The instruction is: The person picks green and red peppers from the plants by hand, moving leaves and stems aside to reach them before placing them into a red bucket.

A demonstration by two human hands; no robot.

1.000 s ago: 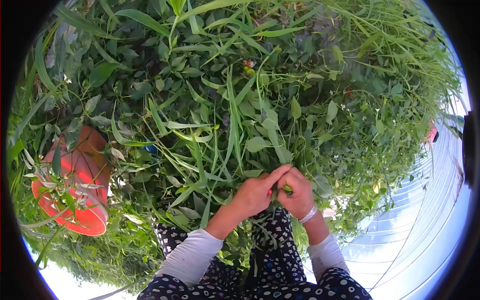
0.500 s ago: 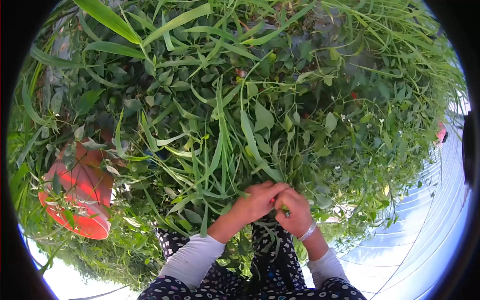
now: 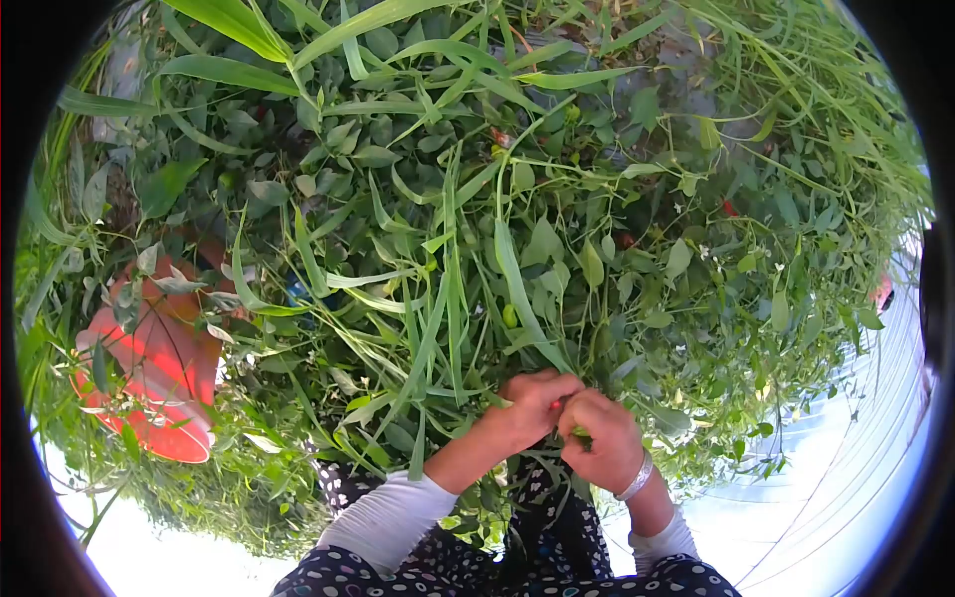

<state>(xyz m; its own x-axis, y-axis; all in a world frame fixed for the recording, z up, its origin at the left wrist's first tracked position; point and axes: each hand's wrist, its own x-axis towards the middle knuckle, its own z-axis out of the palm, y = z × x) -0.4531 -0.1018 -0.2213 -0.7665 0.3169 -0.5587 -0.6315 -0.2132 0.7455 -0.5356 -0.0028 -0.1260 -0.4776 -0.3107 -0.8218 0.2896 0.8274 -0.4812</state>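
Note:
My left hand (image 3: 529, 410) is closed among the stems at the lower middle of the head view. A small red pepper (image 3: 556, 405) shows at its fingertips, mostly hidden by the fingers. Right beside it, my right hand (image 3: 605, 440) is curled shut, with a bit of green in its fist; whether that is a leaf or a fruit I cannot make out. Leafy pepper plants (image 3: 542, 244) with small white flowers surround both hands. A green pepper (image 3: 510, 316) hangs just above them, and a red one (image 3: 730, 208) shows farther up on the right.
A red bucket (image 3: 164, 398) lies tipped among the foliage at left, partly covered by leaves. Long grass blades (image 3: 453, 289) cross the plants in front of me. Pale sheeting (image 3: 826, 478) spreads along the right side. Something blue (image 3: 298, 291) shows through the leaves.
Both hands have shifted slightly right and down in the view, staying close together. The right fist has turned, and green now shows in it. The surrounding plants shift a little with the camera.

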